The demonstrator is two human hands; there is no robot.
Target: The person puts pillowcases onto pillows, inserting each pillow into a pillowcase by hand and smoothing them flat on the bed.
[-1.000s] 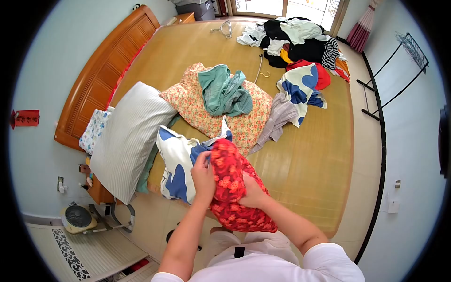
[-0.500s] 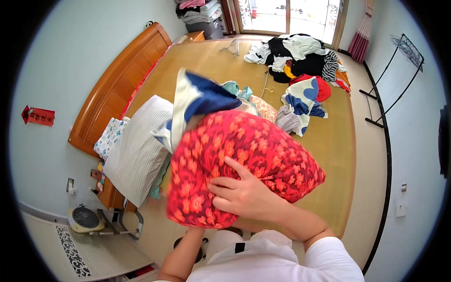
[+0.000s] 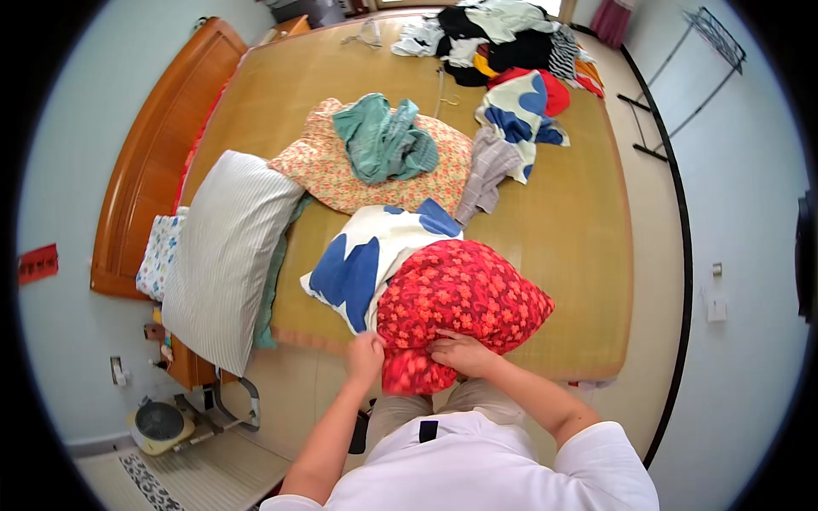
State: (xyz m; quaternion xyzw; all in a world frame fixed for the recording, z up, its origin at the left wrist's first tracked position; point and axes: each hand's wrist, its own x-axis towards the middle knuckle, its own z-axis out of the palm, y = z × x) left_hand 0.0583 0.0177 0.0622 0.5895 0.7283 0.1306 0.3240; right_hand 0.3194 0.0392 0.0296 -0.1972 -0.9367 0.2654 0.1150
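A red floral pillow [image 3: 464, 294] lies at the near edge of the bed, its near corner hanging over. Against its far left side spreads a white and blue pillowcase [image 3: 349, 264], whose edge overlaps the pillow. My left hand [image 3: 366, 356] is closed on the near edge of the pillowcase, beside the pillow's left side. My right hand [image 3: 460, 353] rests on the pillow's near part, fingers curled into a fold of its cloth; the fingertips are partly hidden.
A striped white pillow [image 3: 226, 247] leans near the headboard [image 3: 162, 162]. Farther back lie a floral pillow [image 3: 324, 162], a crumpled green garment [image 3: 383, 140], a grey checked cloth [image 3: 487, 175] and a clothes pile [image 3: 520, 47]. A metal rack [image 3: 682, 94] stands right.
The red pillow and pillowcase have come down from the air onto the bed's near edge. My left hand, hidden before, now shows at the pillowcase edge. The view has tilted down.
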